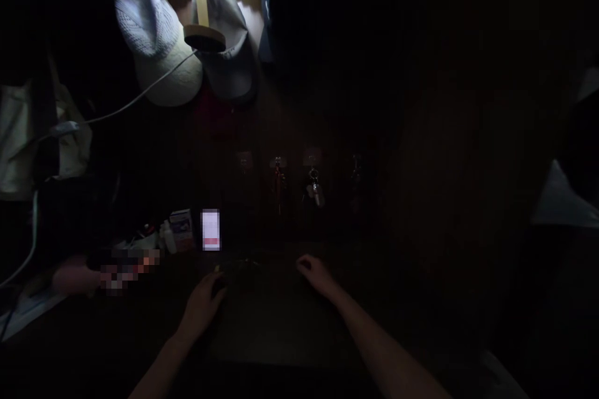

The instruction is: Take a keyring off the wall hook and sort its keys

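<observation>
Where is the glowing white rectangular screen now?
In the head view, the glowing white screen stands left of centre, right of a small pale printed box and beyond the left hand.

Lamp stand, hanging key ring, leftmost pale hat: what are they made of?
Lamp stand: probably wood, smooth; warm tan colour.
Key ring: likely metal, shiny; glints despite dim light.
Leftmost pale hat: seemingly knitted or woven fabric, matte; textured surface.

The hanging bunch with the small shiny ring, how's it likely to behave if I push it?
The bunch would likely swing, since it hangs by its ring. Its pieces shine like metal, so they're probably stiff. They dangle close together, so they may clink.
</observation>
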{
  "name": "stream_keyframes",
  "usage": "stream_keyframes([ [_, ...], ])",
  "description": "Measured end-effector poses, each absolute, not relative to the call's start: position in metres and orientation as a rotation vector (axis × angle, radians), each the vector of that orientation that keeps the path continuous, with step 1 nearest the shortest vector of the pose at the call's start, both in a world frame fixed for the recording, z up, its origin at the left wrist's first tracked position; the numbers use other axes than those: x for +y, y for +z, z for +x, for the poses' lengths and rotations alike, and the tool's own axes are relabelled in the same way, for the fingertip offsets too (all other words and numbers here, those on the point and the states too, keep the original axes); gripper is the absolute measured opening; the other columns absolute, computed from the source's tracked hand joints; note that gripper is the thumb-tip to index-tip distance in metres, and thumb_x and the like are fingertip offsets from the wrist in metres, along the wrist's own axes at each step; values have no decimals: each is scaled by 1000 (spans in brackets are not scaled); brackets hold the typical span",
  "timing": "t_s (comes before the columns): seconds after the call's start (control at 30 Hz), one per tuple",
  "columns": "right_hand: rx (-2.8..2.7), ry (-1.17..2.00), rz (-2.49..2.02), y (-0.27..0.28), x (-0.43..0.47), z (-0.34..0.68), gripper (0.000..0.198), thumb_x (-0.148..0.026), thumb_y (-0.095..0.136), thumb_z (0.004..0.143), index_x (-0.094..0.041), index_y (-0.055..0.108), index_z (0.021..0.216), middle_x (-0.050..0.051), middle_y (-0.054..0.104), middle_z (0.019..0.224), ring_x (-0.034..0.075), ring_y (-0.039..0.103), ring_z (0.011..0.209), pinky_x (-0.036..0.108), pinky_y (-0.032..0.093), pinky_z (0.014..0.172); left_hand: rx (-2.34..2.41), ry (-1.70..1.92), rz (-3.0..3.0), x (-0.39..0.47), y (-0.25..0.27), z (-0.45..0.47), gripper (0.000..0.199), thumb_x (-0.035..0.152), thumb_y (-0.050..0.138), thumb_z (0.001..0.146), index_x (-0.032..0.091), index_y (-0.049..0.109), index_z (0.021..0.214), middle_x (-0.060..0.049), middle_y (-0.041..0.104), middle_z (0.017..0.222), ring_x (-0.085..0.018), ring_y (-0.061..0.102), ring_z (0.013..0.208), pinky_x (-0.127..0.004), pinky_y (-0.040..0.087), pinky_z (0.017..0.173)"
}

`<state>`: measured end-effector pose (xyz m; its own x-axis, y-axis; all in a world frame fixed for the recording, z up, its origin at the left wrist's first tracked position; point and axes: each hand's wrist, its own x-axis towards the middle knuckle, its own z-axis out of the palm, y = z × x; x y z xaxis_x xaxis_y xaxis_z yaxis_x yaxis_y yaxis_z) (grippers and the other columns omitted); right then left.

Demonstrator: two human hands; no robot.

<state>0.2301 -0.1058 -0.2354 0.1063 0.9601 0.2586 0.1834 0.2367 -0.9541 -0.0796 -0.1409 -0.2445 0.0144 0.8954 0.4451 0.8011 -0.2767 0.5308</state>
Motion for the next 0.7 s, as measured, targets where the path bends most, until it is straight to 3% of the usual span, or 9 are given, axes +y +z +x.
stream_keyframes([
  [0.17,-1736,828,-1336,-226,-128,250,22,-21,54,68,-19,65,86,3,68,87,18,62,84,29,44,75,1535,1184,2111,-88,-184,-17,42,27,52,75,17,53,116,-10,58,121,-23,54,111,-38,41,95],
  [0.37,-1713,777,-1346,-205,-144,251,24,-22,50,72,-18,63,92,4,68,91,18,61,87,30,45,78,1384,1542,1953,-21,-95,72,56,27,64,70,12,45,121,-15,52,125,-24,48,118,-34,38,97],
  [0.47,-1725,761,-1285,-184,-148,245,25,-22,50,73,-19,63,95,4,67,94,19,61,91,31,44,81,1603,1611,1841,-7,-68,103,65,38,69,65,13,44,119,-16,53,120,-27,49,114,-36,41,91],
  [0.53,-1719,736,-1227,-166,-147,241,25,-22,50,74,-20,63,95,3,66,97,18,60,94,31,44,84,1790,1619,1725,-4,-60,118,60,41,66,66,14,45,115,-17,55,114,-29,51,110,-39,42,86],
  [0.7,-1721,541,-1122,-108,-121,237,26,-21,50,76,-21,61,99,3,66,102,17,59,98,32,43,88,1809,1587,1748,-1,-61,125,30,30,53,75,16,53,101,-17,55,111,-31,50,109,-41,40,85],
])
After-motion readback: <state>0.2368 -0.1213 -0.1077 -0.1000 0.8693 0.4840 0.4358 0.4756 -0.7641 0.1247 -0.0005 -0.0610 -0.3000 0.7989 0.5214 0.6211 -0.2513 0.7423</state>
